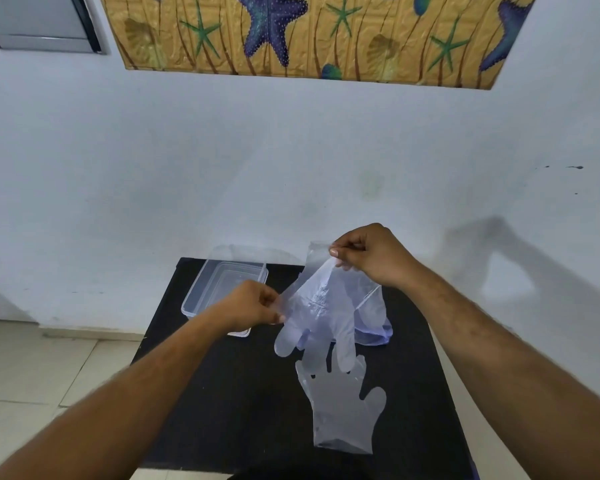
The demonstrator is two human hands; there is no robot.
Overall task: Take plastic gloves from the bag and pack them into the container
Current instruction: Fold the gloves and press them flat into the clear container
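Nearest us, one clear plastic glove (343,407) lies flat on the black table (243,410). Our left hand (253,303) and right hand (371,254) pinch a second clear glove (323,306) above it. Next, we judge, it goes into the clear rectangular plastic container (201,289) at left; the bag (376,323) slumps behind.

Two bare forearms, sleeveless and lightly haired; left hand (253,303) and right hand (371,254) ungloved, without rings.
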